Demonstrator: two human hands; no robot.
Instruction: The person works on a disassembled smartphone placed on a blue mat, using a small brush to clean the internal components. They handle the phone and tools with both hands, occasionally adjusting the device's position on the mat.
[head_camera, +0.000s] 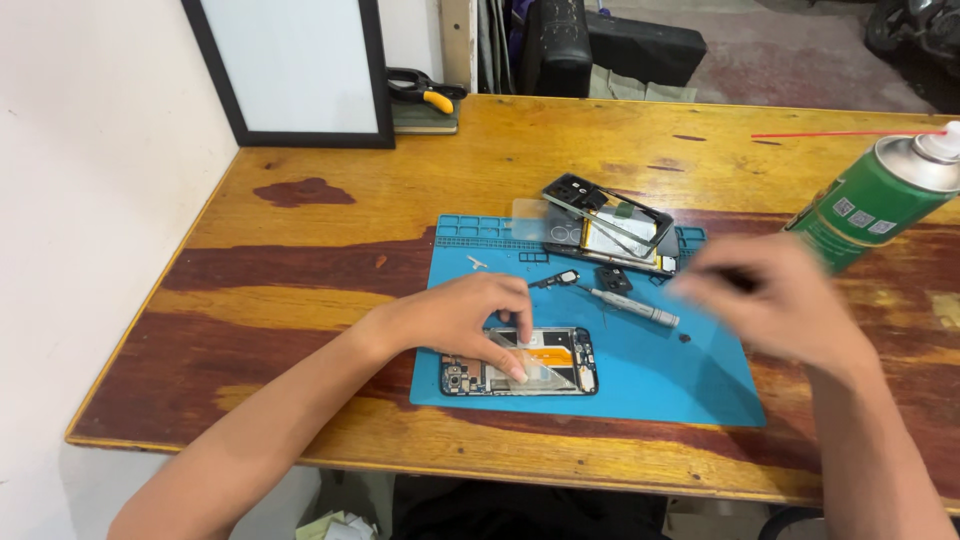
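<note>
You are looking down at a worn, orange-brown wooden table (330, 215) with a blue rubber repair mat (660, 370) lying on it.

Your left hand (455, 315) rests on an opened black smartphone with its back cover off (520, 361), which lies flat near the mat's front edge. The fingers (507, 357) press down on its exposed inside, pinning it in place; the grip is flat on the phone rather than closed around it.

Your right hand (775, 300) hangs above the right part of the mat and is badly blurred. Something dark shows at its fingertips, but you cannot tell what it is or how wide the grip stands.

Between your hands, a slim grey metal screwdriver (630, 305) lies on the mat. Beyond it, at the mat's far edge, sits a black phone frame with a pair of metal tweezers laid across it (605, 225).

At the right edge, a green spray can with a white cap and thin red straw (870, 200) leans into view. At the far left, a black-framed white board (290, 65) stands against the wall, with yellow-handled pliers (425, 90) beside it.
</note>
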